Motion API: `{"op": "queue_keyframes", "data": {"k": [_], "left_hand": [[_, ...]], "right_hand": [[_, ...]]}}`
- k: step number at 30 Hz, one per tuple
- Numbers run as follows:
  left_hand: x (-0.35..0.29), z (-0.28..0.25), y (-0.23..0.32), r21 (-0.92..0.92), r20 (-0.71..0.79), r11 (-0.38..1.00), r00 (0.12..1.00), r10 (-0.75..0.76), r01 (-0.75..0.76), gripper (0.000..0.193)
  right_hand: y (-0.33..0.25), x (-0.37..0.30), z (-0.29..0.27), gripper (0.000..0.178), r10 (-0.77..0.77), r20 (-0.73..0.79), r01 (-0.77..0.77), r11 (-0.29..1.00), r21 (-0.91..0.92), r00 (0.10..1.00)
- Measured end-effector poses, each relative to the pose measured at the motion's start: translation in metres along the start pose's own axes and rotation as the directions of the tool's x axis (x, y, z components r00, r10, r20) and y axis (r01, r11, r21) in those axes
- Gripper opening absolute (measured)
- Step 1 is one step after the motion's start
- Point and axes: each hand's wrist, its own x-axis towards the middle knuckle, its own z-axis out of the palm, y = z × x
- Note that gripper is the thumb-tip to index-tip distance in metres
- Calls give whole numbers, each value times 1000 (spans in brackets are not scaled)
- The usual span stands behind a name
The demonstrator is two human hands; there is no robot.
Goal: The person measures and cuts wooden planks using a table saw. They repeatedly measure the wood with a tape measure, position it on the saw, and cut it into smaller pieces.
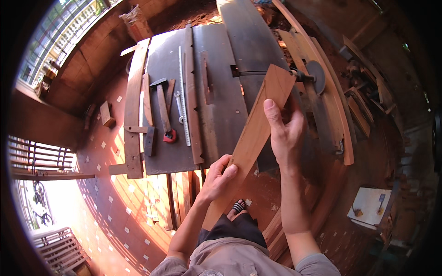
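A long, flat wooden board slants in front of me, its lower end near my lap and its upper end over the table saw's dark metal top. My left hand grips its left edge low down, thumb on the face. Higher up, my right hand holds the right edge with the thumb pressed on the face and the fingers partly hidden behind. The board's top end is close to a shaft with a round grey disc at the table's right side.
On the metal top lie a hammer, a wrench, a steel ruler, a red tape measure and a wooden marking gauge. A long wooden rail runs along the right. A white box stands at lower right.
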Motion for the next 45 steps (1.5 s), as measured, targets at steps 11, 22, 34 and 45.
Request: {"op": "queue_keyframes", "data": {"k": [11, 22, 34, 45], "left_hand": [[-89, -145, 25, -181, -391, 976, 901, -186, 123, 53], [-156, -160, 51, -354, -542, 931, 791, -283, 91, 53], [-169, -153, 38, -459, -336, 880, 892, -302, 125, 60], [-121, -126, 29, -677, -20, 692, 933, -359, 252, 74]], "right_hand": [[153, -40, 192, 35, 425, 359, -170, 808, -564, 831], [250, -79, 282, 20, 380, 214, 85, 329, -941, 900], [155, -38, 193, 24, 229, 253, 17, 709, -705, 940], [-74, 37, 54, 22, 145, 329, -127, 989, -74, 933]]}}
